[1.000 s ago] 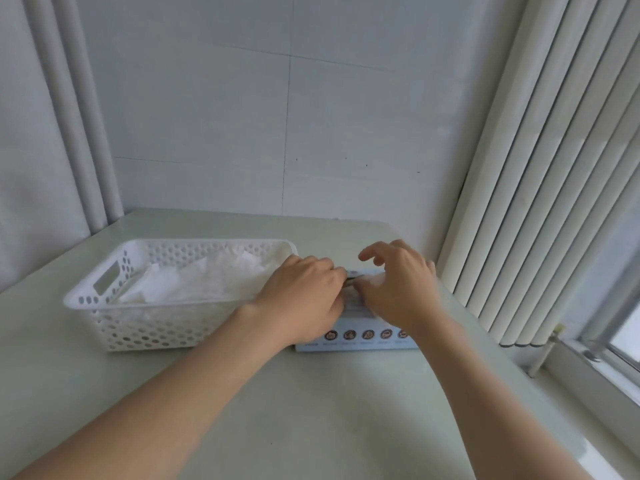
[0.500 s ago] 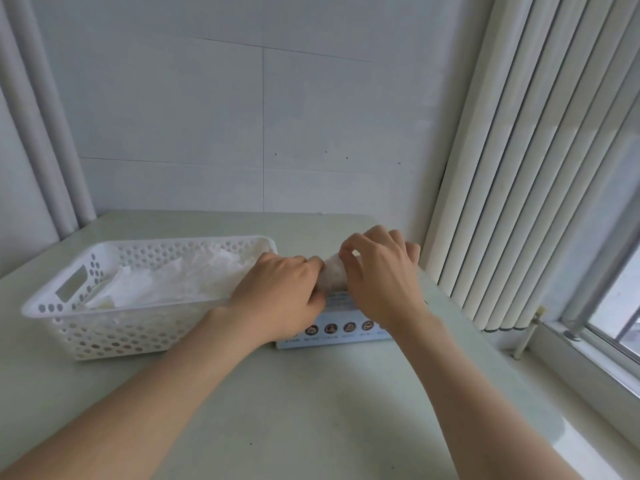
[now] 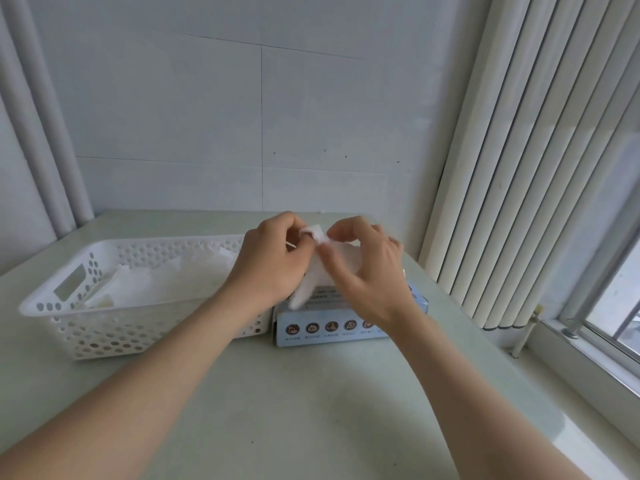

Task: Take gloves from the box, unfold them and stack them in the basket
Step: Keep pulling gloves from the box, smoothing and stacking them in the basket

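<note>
A translucent white glove (image 3: 317, 263) hangs between both hands just above the light-blue glove box (image 3: 332, 325). My left hand (image 3: 273, 263) pinches its upper left edge, and my right hand (image 3: 363, 268) pinches the upper right edge. The glove is still partly folded, and its lower end droops onto the box top. To the left stands the white perforated basket (image 3: 104, 327), with several flat white gloves (image 3: 162, 278) lying inside. My hands hide most of the box's top opening.
Basket and box sit side by side on a pale green table (image 3: 294, 410). A tiled wall stands behind, vertical blinds (image 3: 519, 185) hang at the right, and a window sill (image 3: 588, 368) runs along the table's right side.
Both hands have risen from the box top, drawing a glove out and up. They now hold its top edge slightly apart.
</note>
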Action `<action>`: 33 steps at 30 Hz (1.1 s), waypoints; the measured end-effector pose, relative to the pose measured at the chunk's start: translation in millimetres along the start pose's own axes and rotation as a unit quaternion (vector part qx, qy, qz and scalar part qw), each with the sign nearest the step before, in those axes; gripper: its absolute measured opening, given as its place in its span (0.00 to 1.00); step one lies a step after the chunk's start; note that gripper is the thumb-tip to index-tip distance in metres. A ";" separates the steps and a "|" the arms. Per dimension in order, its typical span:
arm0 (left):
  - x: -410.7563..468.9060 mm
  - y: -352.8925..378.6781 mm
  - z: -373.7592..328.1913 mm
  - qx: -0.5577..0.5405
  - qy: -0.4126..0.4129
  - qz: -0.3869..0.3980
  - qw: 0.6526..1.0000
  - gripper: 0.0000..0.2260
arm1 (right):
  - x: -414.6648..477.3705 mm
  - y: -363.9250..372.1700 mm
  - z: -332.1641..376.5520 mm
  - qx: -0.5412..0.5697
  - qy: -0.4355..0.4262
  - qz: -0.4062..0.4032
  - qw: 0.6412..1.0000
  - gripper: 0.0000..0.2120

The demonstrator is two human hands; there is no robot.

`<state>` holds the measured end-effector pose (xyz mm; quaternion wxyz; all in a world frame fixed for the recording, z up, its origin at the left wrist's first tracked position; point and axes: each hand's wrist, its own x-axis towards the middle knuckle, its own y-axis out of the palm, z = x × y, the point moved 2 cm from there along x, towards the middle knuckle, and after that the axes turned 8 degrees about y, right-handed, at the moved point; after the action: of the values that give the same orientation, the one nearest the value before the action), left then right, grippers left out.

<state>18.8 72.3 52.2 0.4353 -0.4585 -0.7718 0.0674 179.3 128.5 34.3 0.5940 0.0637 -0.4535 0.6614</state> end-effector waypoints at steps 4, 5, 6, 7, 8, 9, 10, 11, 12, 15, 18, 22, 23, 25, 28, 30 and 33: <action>1.5 -1.4 -1.6 -0.027 -0.023 0.005 0.999 0.11 | -2.4 8.2 -1.6 -0.103 -0.006 0.032 0.994 0.26; 1.5 -1.4 -1.7 -0.031 -0.024 0.007 0.999 0.12 | -2.3 10.0 -2.3 -0.107 -0.007 0.027 0.994 0.25; 1.5 -1.3 -1.5 -0.034 -0.024 0.006 0.999 0.12 | -2.3 10.9 -2.9 -0.103 -0.008 0.021 0.994 0.22; 1.8 -1.5 -1.1 -0.038 -0.024 0.003 0.999 0.13 | -1.9 11.2 -3.4 -0.095 -0.010 0.013 0.995 0.18; 2.1 -1.9 -0.7 -0.044 -0.025 -0.001 0.999 0.13 | -1.3 11.2 -2.9 -0.083 -0.014 0.005 0.996 0.14; 2.9 -2.6 -0.2 -0.056 -0.026 -0.006 0.998 0.13 | -0.4 10.9 -2.1 -0.068 -0.017 -0.007 0.997 0.10; 3.9 -3.4 0.8 -0.076 -0.029 -0.010 0.997 0.14 | 0.4 10.3 -0.7 -0.047 -0.019 -0.020 0.998 0.05; 4.4 -4.5 0.4 -0.102 -0.032 -0.008 0.994 0.14 | 1.3 8.7 1.7 -0.022 -0.015 -0.040 0.999 0.06; 4.3 -5.6 -0.8 -0.128 -0.036 0.005 0.991 0.15 | 2.3 6.4 3.4 0.003 -0.006 -0.062 0.998 0.09; 2.5 -7.0 -6.1 -0.138 -0.026 0.074 0.987 0.19 | 3.0 -1.4 8.9 0.056 0.036 -0.099 0.993 0.10; 0.1 -6.8 -8.2 -0.126 -0.026 0.123 0.984 0.13 | 0.1 -7.0 19.4 0.110 0.058 -0.110 0.986 0.10; 0.5 -8.0 -12.4 -0.206 -0.075 0.102 0.970 0.05 | 1.4 -11.3 27.4 0.145 0.067 -0.112 0.981 0.10; 1.2 -8.8 -13.5 -0.224 -0.094 0.083 0.967 0.06 | 1.4 -12.8 29.2 0.164 0.073 -0.111 0.978 0.09; 3.0 -10.5 -13.0 -0.249 -0.129 0.047 0.959 0.09 | 0.3 -16.3 34.8 0.217 0.100 -0.094 0.966 0.10; 5.0 -12.6 -10.6 -0.292 -0.174 0.027 0.940 0.10 | 0.4 -17.4 41.5 0.302 0.172 -0.042 0.937 0.11; 5.7 -14.4 -7.6 -0.304 -0.200 0.022 0.931 0.10 | 0.1 -13.2 40.3 0.336 0.214 0.000 0.917 0.13; 5.2 -16.8 -5.1 -0.313 -0.226 0.007 0.922 0.11 | -2.9 -6.1 37.1 0.361 0.284 0.054 0.887 0.15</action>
<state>10.6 65.1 66.9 0.0830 -0.5495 -0.8282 -0.0723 168.4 100.7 57.3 0.5966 0.0579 0.0020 0.8004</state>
